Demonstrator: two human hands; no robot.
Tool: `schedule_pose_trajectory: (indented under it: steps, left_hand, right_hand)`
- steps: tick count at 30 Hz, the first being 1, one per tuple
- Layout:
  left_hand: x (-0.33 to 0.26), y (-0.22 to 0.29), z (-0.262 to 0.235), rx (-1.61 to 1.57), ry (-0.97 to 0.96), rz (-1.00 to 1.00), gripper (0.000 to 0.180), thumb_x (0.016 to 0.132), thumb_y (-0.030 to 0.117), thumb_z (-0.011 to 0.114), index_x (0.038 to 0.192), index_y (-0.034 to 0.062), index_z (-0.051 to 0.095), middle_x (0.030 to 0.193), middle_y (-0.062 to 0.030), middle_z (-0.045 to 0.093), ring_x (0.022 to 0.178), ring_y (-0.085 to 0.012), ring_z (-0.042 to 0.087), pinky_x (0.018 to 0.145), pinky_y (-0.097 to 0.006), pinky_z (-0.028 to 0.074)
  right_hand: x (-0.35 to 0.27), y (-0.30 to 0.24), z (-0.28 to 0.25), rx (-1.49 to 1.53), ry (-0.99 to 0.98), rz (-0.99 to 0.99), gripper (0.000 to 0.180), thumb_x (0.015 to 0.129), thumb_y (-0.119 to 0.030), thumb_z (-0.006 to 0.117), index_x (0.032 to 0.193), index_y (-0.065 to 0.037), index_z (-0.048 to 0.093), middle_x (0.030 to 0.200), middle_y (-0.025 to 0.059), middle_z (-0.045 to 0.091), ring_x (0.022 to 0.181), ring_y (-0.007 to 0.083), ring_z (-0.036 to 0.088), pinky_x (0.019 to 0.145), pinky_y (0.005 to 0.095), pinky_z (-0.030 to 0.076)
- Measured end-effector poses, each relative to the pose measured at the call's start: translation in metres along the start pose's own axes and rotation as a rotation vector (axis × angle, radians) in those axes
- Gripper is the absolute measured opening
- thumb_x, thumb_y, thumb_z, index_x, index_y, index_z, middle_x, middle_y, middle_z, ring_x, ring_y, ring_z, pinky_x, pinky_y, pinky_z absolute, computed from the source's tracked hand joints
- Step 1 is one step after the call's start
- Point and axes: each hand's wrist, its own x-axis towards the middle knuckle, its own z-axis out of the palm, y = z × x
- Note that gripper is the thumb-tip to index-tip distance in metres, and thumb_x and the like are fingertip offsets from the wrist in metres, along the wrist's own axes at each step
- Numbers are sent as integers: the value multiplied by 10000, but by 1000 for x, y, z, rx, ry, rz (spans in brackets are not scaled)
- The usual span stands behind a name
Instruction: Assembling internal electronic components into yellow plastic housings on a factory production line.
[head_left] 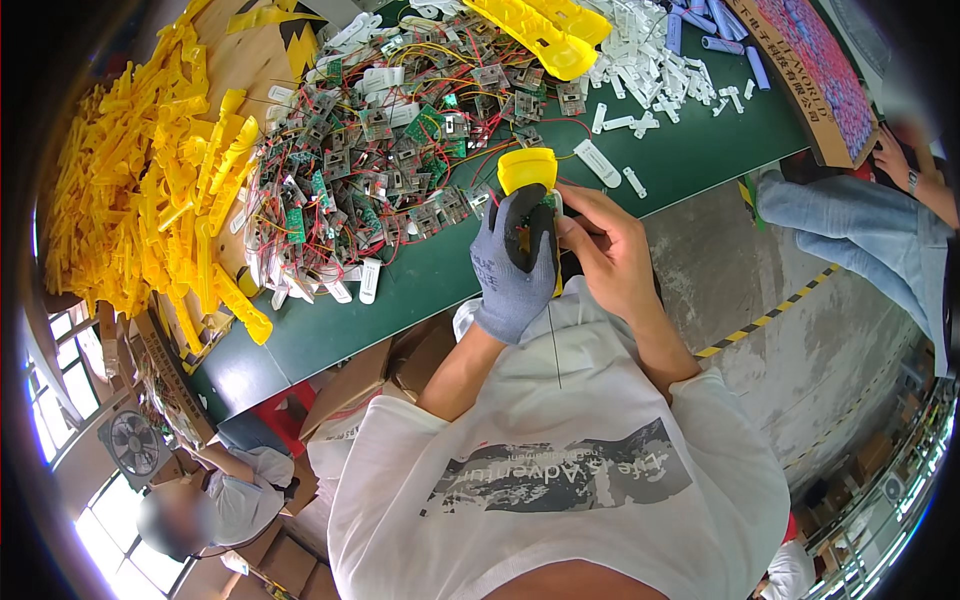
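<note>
Grey-gloved left hand (513, 262) clamped on yellow curved plastic shell (527, 170); bare right hand (618, 252) alongside, its grip obscured, cannot tell.

Left grip (503, 268) gloved and curled, right grip (618, 262) bare, fingers (590, 205) bent, both forearms (463, 372) angled inward

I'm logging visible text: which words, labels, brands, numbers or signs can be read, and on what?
White shirt: lettering on a dark band, upside down in view; readable, not transcribed.
Cardboard box: dark printed lettering along its side; not transcribed.
Grey glove: small printed marking, too blurred to read.
Circuit boards: any markings are too small to read.
</note>
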Motion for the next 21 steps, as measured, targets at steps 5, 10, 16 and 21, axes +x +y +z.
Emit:
schedule_pose_trajectory:
  steps: [5,10,16,21]
  left_hand:
    - [-4,-11,-3,-27,14,19,304,779,15,611,1081,45,590,951,-180,580,788,-336,608,672,-369,490]
    - [1,-6,-5,6,-8,33,289,772,2,610,1059,26,600,972,-181,590,822,-333,609,709,-371,489]
    - [7,0,2,1,-2,27,302,756,-15,594,1055,17,598,962,-197,598,841,-352,604,736,-369,490]
    - [22,13,-22,37,9,33,285,771,-34,564,1055,-19,576,956,-146,611,893,-278,610,810,-340,471]
  right_hand:
    - [-1,5,2,-74,2,-49,322,879,21,555,1199,5,583,1146,128,608,894,139,635,679,225,529]
    - [5,2,0,-80,-27,-74,308,872,23,556,1179,25,586,1135,130,608,889,154,638,682,230,528]
    - [12,-4,-12,-455,-22,-444,296,850,11,573,1141,62,582,1117,190,609,945,283,648,757,302,537]
    - [13,-14,-3,-119,-213,-182,408,883,-100,560,1269,22,510,1305,179,505,966,273,626,768,306,522]
